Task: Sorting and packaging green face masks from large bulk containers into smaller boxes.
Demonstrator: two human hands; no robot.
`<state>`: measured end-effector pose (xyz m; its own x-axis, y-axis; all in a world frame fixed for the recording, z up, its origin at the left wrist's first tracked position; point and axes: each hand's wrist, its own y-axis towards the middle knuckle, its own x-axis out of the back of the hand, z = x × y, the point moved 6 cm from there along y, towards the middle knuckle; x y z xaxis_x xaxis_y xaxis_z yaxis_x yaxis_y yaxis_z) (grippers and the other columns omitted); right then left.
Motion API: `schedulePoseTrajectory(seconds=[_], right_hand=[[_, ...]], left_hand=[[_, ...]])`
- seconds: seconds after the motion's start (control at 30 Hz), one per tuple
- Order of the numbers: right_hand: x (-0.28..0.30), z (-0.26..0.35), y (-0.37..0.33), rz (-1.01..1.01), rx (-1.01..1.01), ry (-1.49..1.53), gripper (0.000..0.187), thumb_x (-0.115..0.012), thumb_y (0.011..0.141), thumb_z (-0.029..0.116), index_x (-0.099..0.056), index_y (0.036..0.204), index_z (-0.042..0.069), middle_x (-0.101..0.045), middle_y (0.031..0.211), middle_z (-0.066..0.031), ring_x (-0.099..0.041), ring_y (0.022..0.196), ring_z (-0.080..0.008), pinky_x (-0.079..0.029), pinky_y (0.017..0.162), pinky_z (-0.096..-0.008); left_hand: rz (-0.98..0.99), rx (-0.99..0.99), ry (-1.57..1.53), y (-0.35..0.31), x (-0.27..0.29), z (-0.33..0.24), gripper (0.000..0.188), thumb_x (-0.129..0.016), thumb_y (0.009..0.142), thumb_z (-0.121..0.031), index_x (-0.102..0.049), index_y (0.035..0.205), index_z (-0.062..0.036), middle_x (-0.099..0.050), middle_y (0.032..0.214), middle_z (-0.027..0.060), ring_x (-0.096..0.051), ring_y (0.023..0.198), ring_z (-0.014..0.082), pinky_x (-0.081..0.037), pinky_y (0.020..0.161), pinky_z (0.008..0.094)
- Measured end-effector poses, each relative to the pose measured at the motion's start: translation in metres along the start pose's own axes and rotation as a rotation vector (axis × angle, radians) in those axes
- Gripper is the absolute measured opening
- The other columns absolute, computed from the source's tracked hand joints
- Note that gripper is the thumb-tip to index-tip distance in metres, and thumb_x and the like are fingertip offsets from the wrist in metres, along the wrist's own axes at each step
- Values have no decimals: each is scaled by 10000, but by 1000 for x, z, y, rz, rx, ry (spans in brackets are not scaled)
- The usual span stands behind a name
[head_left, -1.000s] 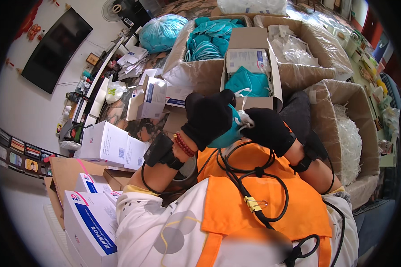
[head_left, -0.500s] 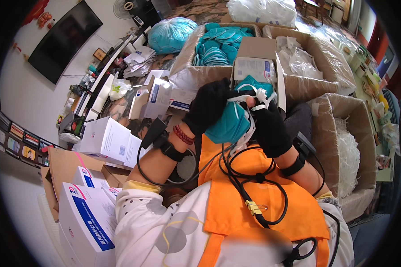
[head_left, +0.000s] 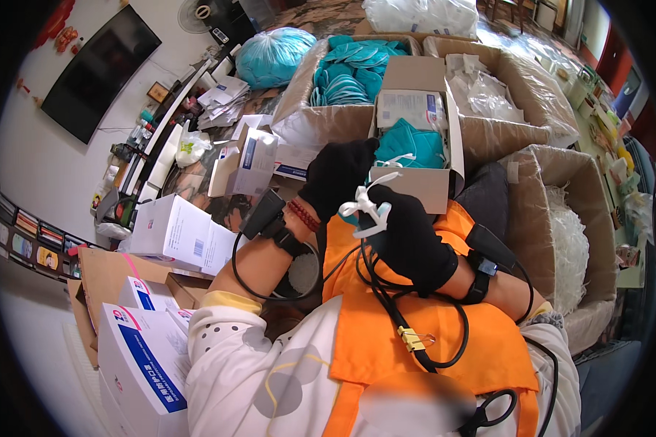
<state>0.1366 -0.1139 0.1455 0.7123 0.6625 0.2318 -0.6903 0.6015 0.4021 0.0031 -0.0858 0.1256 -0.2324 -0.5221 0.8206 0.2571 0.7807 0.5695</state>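
Note:
In a black fingerless-looking glove, my right hand (head_left: pixel 410 239) is closed on a face mask. White strap loops (head_left: pixel 370 210) of that mask stick out past the fingers, and only a sliver of its teal body shows. My left hand (head_left: pixel 339 176), gloved in black too, is at the near left side of an open white carton (head_left: pixel 415 182); its fingers merge into dark glove and their pose is unclear. Inside the carton lie teal masks (head_left: pixel 413 144) with white straps, beside a printed white leaflet or pack (head_left: pixel 411 109).
Behind stands a lined box (head_left: pixel 293 116) of loose teal masks. Lined cartons with clear packaging (head_left: pixel 481 95) and white straps (head_left: pixel 567 247) are at the right. White printed cartons (head_left: pixel 142 357) stand at the left. Black cables (head_left: pixel 393 306) cross my orange apron (head_left: pixel 430 342).
Both hands were together on a teal mask with its straps. Now my right hand has drawn down toward me with a mask's straps showing, and teal masks are visible in the open carton.

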Motion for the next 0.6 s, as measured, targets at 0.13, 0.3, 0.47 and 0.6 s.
schedulePoseTrajectory(seconds=[0.13,0.3,0.47,0.6], right_hand=[[4,12,-9,-48,95,-120,168,-688,772,151,-607,907,91,-621,748,-128,-618,694,-352,-492,591,-386],[-4,13,-16,37,223,-261,268,-716,728,204,-599,946,100,-607,756,-114,-619,654,-341,-488,568,-404],[-4,11,-19,94,309,-288,341,-727,687,189,-583,981,97,-603,782,-106,-622,652,-331,-485,559,-406],[-2,10,-20,117,252,-238,342,-723,684,178,-582,978,73,-607,756,-123,-617,672,-342,-482,576,-403]], left_hand=[[-46,-62,102,-3,-9,0,256,-602,792,-109,-611,1036,-31,-615,785,113,-617,661,278,-498,586,361],[-48,-103,131,-14,-18,9,245,-547,820,-77,-592,1056,-31,-550,732,109,-554,629,293,-419,537,386],[-76,-135,180,-16,-13,2,236,-537,835,-80,-581,1062,-37,-513,729,108,-526,626,282,-399,536,381],[-112,-146,136,-20,-9,-4,237,-532,848,-85,-580,1075,-37,-524,767,105,-531,645,261,-412,549,363]])
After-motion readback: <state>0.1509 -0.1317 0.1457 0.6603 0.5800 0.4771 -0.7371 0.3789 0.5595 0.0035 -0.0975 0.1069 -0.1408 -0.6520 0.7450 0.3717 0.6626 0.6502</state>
